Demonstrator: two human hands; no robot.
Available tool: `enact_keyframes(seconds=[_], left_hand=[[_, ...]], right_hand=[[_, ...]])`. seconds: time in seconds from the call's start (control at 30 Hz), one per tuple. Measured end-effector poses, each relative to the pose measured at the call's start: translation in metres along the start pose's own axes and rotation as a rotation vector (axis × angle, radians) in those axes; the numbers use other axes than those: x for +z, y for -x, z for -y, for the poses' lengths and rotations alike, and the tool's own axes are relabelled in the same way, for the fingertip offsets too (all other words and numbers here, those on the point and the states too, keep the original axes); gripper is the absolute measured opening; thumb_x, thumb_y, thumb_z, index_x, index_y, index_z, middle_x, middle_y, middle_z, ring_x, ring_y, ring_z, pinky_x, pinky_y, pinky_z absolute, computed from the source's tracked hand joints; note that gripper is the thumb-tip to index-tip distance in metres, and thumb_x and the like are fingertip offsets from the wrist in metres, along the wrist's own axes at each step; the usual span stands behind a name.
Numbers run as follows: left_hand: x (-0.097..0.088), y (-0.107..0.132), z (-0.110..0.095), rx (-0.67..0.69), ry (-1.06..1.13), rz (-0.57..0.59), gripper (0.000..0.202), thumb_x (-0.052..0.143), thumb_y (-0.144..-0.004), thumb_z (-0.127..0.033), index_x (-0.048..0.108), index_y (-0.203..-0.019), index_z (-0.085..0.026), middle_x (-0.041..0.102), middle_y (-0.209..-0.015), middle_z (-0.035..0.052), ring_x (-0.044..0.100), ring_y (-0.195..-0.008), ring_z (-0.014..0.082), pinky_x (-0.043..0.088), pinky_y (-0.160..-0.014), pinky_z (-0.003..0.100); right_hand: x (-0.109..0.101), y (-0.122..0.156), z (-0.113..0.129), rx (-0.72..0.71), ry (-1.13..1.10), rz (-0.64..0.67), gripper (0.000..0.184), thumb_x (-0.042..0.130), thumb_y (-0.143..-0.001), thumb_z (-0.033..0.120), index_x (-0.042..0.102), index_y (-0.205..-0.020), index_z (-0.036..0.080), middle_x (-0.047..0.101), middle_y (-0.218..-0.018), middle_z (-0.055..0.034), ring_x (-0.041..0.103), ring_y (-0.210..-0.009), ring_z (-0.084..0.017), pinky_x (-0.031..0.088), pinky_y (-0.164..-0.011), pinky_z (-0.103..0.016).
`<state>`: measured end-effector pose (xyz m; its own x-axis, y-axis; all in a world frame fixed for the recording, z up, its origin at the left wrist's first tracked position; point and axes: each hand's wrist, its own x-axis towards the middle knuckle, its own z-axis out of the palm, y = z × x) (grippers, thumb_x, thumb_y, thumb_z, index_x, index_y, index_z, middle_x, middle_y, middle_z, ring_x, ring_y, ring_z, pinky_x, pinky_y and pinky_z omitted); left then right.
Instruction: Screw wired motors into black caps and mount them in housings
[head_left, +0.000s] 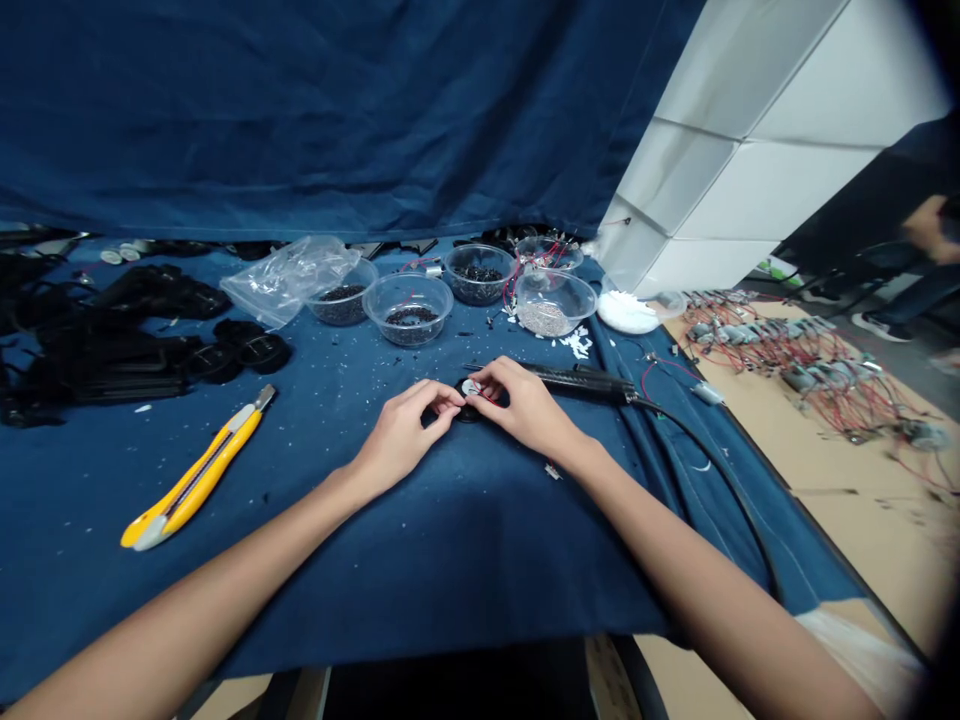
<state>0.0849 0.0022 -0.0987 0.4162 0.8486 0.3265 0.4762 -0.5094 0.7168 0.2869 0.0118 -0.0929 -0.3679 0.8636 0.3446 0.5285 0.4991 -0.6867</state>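
The desk [420, 600] draped in dark blue cloth [60, 480] carries a long black corded tool [581, 381], just beside the right hand [529, 410]. Both this and the left hand [401, 430] have a narrow fingertip grip on the small round black part with a pale face [470, 387], between them.

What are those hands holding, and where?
The left hand and right hand seem to hold a small black round part by its rim; fingers hide the exact grip.
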Motion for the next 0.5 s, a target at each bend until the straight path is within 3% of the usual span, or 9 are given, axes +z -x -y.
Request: enact_keyframes(seconds=[0.5], left_hand=[[0.0061, -0.0063, 0.0021, 0.017, -0.047, 0.093, 0.014, 0.052, -0.093, -0.026, 0.064, -0.098, -0.021, 0.058, -0.094, 0.0025, 0.057, -0.087, 0.0144, 0.045, -0.083, 0.028]], right_hand=[[-0.0052, 0.0006, -0.0039, -0.032, -0.028, 0.029, 0.016, 0.056, -0.089, 0.023, 0.061, -0.102, 0.015, 0.058, -0.097, -0.0043, 0.058, -0.082, -0.011, 0.05, -0.08, -0.026]])
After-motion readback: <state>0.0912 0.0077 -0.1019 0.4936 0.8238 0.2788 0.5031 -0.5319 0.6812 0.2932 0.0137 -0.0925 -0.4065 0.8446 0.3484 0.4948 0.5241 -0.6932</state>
